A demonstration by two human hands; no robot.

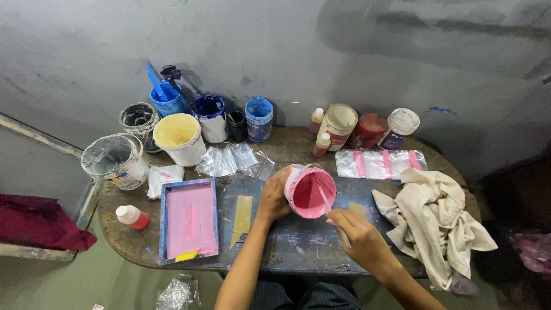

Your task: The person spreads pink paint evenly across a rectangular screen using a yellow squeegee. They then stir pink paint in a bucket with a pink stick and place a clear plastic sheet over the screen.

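At mid-surface [298, 241], a tilted pink paint tub [310, 191] is gripped by the left hand [274, 198] so its inside is reached by a stir stick [332, 215] clenched in the right hand [359, 236], beside a pink-coated screen frame [189, 220].

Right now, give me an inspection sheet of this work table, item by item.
Surface: dark oval table, worn and paint-stained.
Job's things: pink paint tub, tilted toward the camera, pink paint inside; thin stir stick dipping into it.
Clutter: framed screen with pink mesh; yellow paint pot; blue pots; small red bottle lying on its side; clear plastic bags; crumpled cream cloth.
Grippers: left hand grips the tub's side; right hand holds the stick.
Cables: nothing seen.
Surroundings: grey wall behind; dark red cloth on a ledge at left.
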